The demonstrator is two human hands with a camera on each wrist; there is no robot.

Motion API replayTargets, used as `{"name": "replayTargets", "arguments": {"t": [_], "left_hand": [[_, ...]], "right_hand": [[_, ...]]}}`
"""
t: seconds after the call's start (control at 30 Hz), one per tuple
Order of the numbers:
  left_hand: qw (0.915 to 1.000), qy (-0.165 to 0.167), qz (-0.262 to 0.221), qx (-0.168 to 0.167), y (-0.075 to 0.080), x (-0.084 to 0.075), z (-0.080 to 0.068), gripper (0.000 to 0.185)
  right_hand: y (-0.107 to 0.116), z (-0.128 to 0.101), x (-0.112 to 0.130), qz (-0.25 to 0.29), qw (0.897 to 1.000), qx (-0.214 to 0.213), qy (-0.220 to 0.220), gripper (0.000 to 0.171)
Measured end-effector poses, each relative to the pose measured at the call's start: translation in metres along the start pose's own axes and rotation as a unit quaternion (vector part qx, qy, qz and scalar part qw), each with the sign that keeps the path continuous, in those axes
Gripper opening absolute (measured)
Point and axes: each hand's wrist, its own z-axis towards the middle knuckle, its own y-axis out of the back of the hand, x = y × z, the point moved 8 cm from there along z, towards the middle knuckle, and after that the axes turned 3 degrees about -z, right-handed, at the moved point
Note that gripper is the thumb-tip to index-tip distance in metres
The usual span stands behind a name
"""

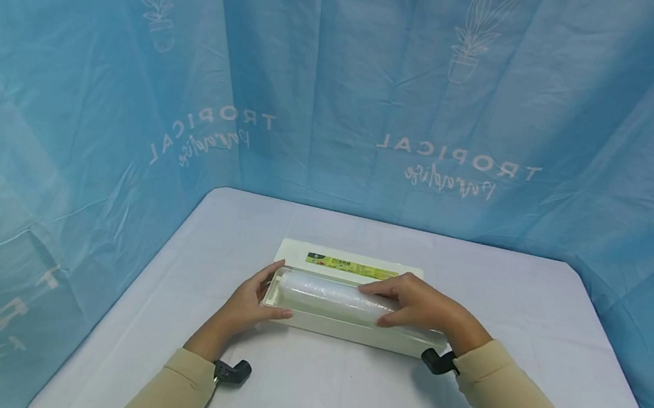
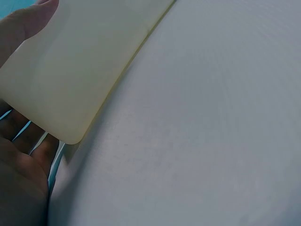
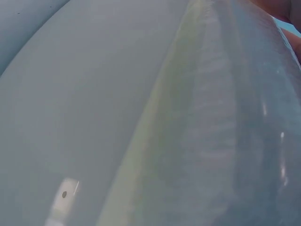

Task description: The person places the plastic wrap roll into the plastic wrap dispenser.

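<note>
A long white cling film dispenser box (image 1: 347, 330) lies on the table with its lid (image 1: 292, 253) folded back. Inside it, a clear, shiny roll of cling film (image 1: 321, 292) runs lengthwise. My left hand (image 1: 242, 305) grips the box's left end, thumb on the front wall and fingers around the end. The left wrist view shows the thumb against the pale box wall (image 2: 70, 84). Across the right part of the roll, my right hand (image 1: 428, 310) holds it between thumb and fingers. The right wrist view has the film roll (image 3: 254, 141) close up beside the box's front wall (image 3: 94, 117).
A yellow-green label (image 1: 349, 266) is on the lid. White cloth covers the table (image 1: 325, 399). Blue printed curtains (image 1: 348, 95) hang behind it and along both sides. A black wrist camera (image 1: 233, 372) sits on the left wrist, another (image 1: 436, 362) on the right.
</note>
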Motion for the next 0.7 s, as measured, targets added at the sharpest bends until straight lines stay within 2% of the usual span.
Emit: {"name": "replayTargets", "arguments": {"t": [0.3,0.7], "left_hand": [[1.0000,-0.004,-0.006,0.004,0.000,0.001,0.001,0.109],[0.9997,-0.014,-0.012,0.013,0.000,-0.001,0.000,0.112]], "right_hand": [[-0.002,0.006,0.004,-0.015,1.000,0.012,0.016,0.066],[-0.004,0.014,0.005,-0.008,1.000,0.026,0.013,0.066]]}}
